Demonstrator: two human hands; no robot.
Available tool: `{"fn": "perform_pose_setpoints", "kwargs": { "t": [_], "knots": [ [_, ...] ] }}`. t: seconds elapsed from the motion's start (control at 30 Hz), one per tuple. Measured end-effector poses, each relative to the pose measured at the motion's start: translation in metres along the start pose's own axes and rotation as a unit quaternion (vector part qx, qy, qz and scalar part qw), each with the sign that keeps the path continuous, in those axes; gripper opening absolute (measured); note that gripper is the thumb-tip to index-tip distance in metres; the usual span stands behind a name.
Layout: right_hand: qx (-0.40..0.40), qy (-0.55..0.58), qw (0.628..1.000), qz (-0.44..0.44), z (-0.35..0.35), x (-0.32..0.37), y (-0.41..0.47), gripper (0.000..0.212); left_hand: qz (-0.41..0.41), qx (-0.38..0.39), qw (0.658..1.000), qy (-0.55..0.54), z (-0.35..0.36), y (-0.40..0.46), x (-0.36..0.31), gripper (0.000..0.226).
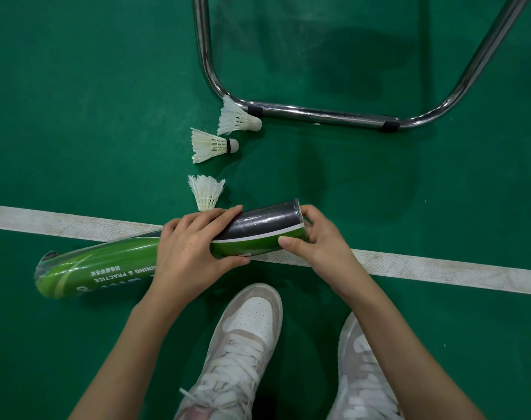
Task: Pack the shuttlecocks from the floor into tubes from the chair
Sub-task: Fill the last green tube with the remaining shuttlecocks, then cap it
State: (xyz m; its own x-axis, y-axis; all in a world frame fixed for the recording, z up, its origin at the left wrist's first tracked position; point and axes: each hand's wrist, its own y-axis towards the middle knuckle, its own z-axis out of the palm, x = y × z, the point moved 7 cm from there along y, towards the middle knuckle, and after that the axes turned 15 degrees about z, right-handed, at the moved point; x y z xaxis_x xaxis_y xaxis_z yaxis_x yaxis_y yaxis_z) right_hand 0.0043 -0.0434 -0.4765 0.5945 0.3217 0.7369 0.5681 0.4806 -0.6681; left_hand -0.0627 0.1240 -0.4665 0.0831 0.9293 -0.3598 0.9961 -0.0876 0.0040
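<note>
1. A green-and-black tube (131, 262) is held lying crosswise above the green floor (76, 116), its closed green end at the far left and its black end to the right, over the white court line (440, 268).
2. The tube's middle is wrapped by the left hand (191, 250): the fingers are curled over the top side and the thumb is pressed along the near side, so this grip is closed round the tube.
3. Three white feather shuttlecocks are seen on the floor just beyond the left hand. The nearest shuttlecock (206, 192) lies with its feathers pointing away and its cork end hidden behind the left hand's fingers; whether it touches them cannot be told.
4. The middle shuttlecock (212, 145) lies on its side farther off, its cork to the right.
5. The farthest shuttlecock (237, 118) lies beside the corner of a chrome chair frame (318, 112), its cork just at the tube of the frame.
6. The tube's right end is held by the right hand (315, 241), the thumb laid on the near side and the fingers curled round the rim; this grip is also closed on the tube.
7. Two white sneakers (243, 344) are seen below the hands, on the near side of the line.
</note>
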Motion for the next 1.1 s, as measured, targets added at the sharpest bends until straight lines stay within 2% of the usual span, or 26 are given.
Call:
{"fn": "perform_pose_setpoints", "kwargs": {
  "t": [0.1,0.27,0.33,0.47,0.6,0.73,0.97,1.1],
  "knots": [
    [-0.014,-0.002,1.0,-0.004,-0.007,0.006,-0.001,0.029,0.001,0.007,1.0,0.002,0.002,0.001,0.001,0.079],
    [-0.131,-0.055,0.99,-0.021,-0.03,0.021,0.01,0.021,-0.018,0.024,1.0,0.005,0.006,0.004,0.004,0.08],
    [-0.153,-0.091,0.983,-0.043,-0.034,0.034,0.02,0.019,-0.032,0.032,0.999,0.0,0.006,0.003,0.008,0.08],
    [-0.102,-0.188,0.973,-0.087,-0.022,0.059,0.048,0.019,-0.053,0.047,0.997,-0.004,0.008,-0.007,0.017,0.082],
    [-0.054,-0.245,0.965,-0.079,0.009,0.062,0.081,0.023,-0.054,0.064,0.996,0.004,0.01,-0.013,0.023,0.083],
    [-0.015,-0.253,0.964,-0.077,0.037,0.058,0.105,0.03,-0.057,0.078,0.995,-0.013,0.011,-0.012,0.022,0.084],
    [0.008,-0.351,0.932,-0.095,0.065,0.062,0.127,0.036,-0.056,0.065,0.996,-0.017,0.005,-0.015,0.027,0.083],
    [0.003,-0.372,0.924,-0.083,0.073,0.059,0.134,0.028,-0.044,0.051,0.998,-0.007,0.008,-0.017,0.027,0.083]
  ]
}}
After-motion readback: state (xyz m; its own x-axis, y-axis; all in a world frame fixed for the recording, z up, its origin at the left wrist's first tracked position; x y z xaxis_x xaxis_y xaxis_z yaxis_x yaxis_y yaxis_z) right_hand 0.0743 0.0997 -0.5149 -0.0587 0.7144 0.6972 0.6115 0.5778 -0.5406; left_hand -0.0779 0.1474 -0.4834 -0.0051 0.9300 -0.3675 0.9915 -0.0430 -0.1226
